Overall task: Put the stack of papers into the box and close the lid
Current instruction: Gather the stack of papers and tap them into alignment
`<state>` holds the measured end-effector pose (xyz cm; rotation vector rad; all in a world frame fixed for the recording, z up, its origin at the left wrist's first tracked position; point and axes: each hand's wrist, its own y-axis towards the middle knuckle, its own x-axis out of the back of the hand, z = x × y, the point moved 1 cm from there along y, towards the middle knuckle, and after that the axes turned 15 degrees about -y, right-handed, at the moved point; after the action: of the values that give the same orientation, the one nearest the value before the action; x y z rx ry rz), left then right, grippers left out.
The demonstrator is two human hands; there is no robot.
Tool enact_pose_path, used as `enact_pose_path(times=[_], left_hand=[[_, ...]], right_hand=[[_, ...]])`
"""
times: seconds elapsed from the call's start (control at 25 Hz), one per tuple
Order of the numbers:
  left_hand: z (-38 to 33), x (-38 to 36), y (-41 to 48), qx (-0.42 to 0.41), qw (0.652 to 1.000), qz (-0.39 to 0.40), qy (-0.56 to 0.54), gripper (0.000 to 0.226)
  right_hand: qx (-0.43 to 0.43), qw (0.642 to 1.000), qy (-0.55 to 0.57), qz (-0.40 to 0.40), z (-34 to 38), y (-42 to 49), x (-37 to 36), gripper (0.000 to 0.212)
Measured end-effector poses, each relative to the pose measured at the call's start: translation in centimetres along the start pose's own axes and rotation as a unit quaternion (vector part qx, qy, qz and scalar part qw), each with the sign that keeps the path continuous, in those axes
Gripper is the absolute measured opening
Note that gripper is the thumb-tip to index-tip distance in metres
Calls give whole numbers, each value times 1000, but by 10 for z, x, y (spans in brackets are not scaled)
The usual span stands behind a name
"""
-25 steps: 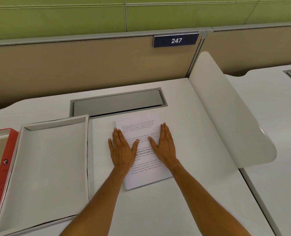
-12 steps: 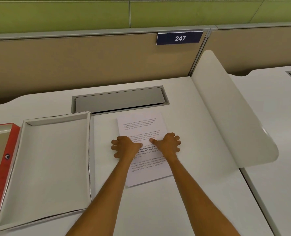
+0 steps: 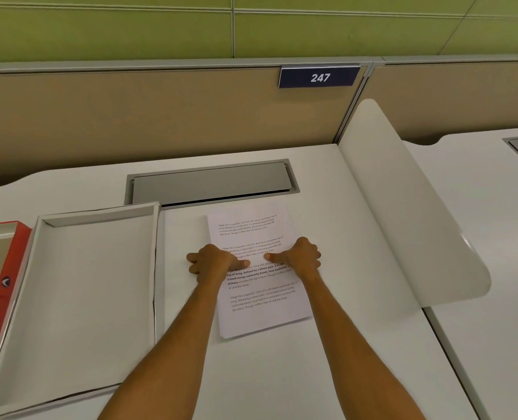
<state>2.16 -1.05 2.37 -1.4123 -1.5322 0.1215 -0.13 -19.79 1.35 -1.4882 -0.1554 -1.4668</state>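
Here white desk [image 3: 282,374], green wall [image 3: 100,25], beige partition [image 3: 130,116]

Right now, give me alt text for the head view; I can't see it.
Both hands, left hand and right hand, grip the side edges of a printed stack of papers lying on a white desk. An open, empty white box sits left of it, with a red lid at the far left.
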Motion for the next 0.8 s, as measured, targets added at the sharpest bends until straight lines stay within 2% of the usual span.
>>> enact_pose_path(times=[0.12, 0.16, 0.28, 0.36, 0.44, 0.6, 0.72, 0.8], left_hand=[[-3, -1, -2, -22, 1000, 0, 13, 89], [-4, -2, -2, -28, 1000, 6, 3, 88], [-3, -3, -2, -46, 998, 16, -45, 82], [1, -4, -1, -45, 991, 32, -120, 71], [8, -5, -4, -51, 981, 36, -184, 58], [18, -9, -15, -112, 968, 17, -224, 48], [16, -4, -28, -109, 957, 23, -268, 46], [11, 4, -40, -128, 941, 9, -314, 50]], right_hand=[[45, 999, 22, -3, 2, 1, -2, 54], [53, 998, 33, -7, 3, 0, -3, 51], [45, 997, 69, -12, 4, -3, -3, 59], [31, 997, 68, -10, 1, -4, -3, 63], [29, 998, 56, -15, -2, -5, -4, 60], [49, 996, 72, -21, -3, -12, -6, 46], [48, 995, 70, -44, -4, -24, 1, 46], [61, 990, 103, -76, -5, -35, 13, 54]])
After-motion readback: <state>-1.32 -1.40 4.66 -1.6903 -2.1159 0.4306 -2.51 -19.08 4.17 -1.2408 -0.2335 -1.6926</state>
